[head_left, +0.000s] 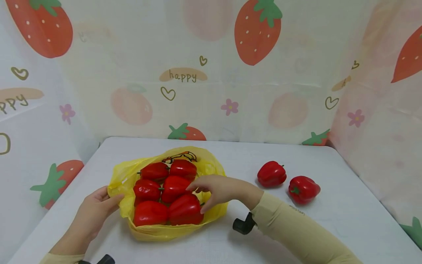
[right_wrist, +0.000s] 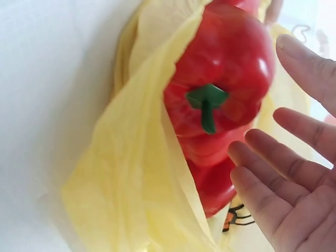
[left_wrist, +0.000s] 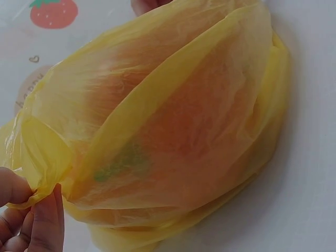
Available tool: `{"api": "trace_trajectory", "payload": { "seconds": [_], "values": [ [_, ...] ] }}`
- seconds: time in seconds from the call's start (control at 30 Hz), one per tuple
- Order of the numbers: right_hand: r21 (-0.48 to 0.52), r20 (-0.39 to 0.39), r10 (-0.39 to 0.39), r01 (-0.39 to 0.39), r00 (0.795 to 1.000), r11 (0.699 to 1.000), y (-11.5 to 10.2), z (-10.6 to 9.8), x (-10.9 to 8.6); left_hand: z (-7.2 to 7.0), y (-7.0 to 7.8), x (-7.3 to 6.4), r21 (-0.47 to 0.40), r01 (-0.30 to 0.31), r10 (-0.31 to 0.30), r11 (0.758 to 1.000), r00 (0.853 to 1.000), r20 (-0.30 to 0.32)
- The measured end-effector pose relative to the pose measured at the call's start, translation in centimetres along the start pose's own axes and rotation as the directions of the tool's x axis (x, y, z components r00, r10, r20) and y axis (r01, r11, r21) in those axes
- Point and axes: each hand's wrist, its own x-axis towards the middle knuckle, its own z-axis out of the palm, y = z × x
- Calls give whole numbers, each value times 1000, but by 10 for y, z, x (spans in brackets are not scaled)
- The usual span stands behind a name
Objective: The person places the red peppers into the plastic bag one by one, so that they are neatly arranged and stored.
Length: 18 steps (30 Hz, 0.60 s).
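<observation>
A yellow plastic bag [head_left: 171,234] lies on the table with its mouth spread wide, and several red bell peppers [head_left: 186,209] sit inside it. My left hand [head_left: 93,211] pinches the bag's left rim between thumb and fingers; the left wrist view shows the gathered plastic [left_wrist: 47,157] in that pinch. Over the right side of the bag is my right hand [head_left: 219,189], its fingers spread apart and holding nothing. In the right wrist view the fingers [right_wrist: 286,157] are beside a bell pepper [right_wrist: 223,63] with a green stem.
Two more red bell peppers, one [head_left: 271,174] farther back and one [head_left: 304,189] nearer, lie on the white table [head_left: 346,220] right of the bag. A patterned cloth backdrop [head_left: 211,51] rises behind the table and along both sides.
</observation>
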Motion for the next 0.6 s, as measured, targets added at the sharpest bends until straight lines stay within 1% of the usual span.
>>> {"api": "trace_trajectory", "payload": {
  "seconds": [0.23,0.4,0.6],
  "values": [
    [70,-25,-6,8,1000,998,2,-9,-6,0,0,0,6,-1,1,1000,1000,1],
    [86,-54,4,1,999,996,2,-14,-13,0,0,0,6,-6,6,1000,1000,0],
    [129,-106,28,-14,994,991,5,-26,-27,0,0,0,9,0,0,1000,1000,-6]
  ]
}}
